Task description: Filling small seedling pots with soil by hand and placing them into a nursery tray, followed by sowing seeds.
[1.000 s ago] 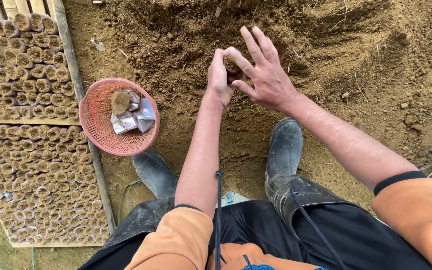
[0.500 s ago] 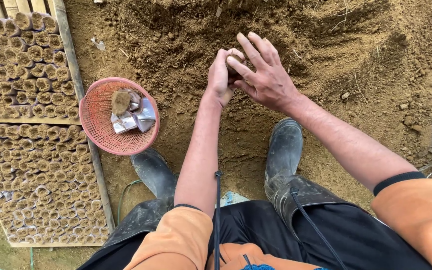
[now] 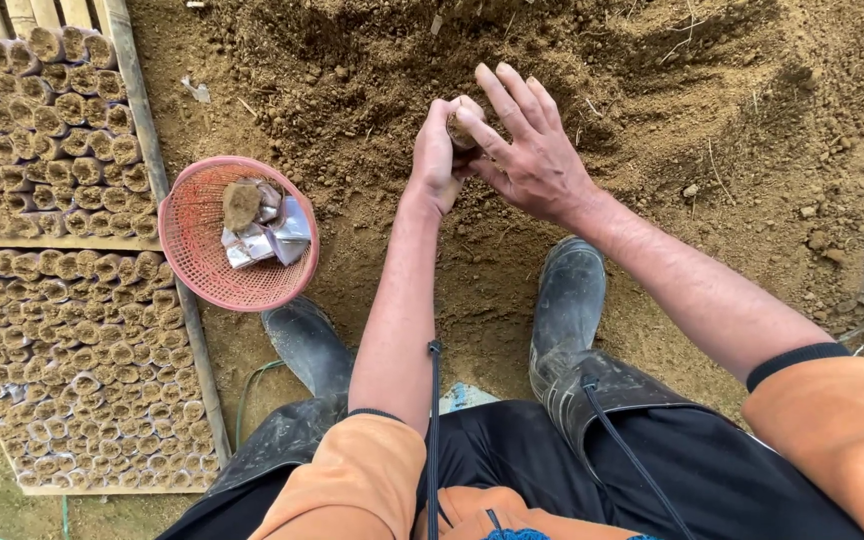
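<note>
The left hand [image 3: 439, 155] grips a small soil-filled brown tube pot [image 3: 462, 130]. The right hand [image 3: 530, 160], fingers spread 1 second ago, has now closed onto its top, apparently pressing soil in, above the loose brown soil mound [image 3: 652, 90].

Brown, crumbly soil [image 3: 572, 60] all around the fingers [image 3: 512, 100]. Left of them a salmon-pink mesh basket [image 3: 214, 270], silvery-white packets [image 3: 272, 235] inside. Further left, rows of tan, soil-filled tubes [image 3: 62, 330]. Below, dark grey muddy boots [image 3: 567, 300], orange sleeves [image 3: 832, 420] edged black.
</note>
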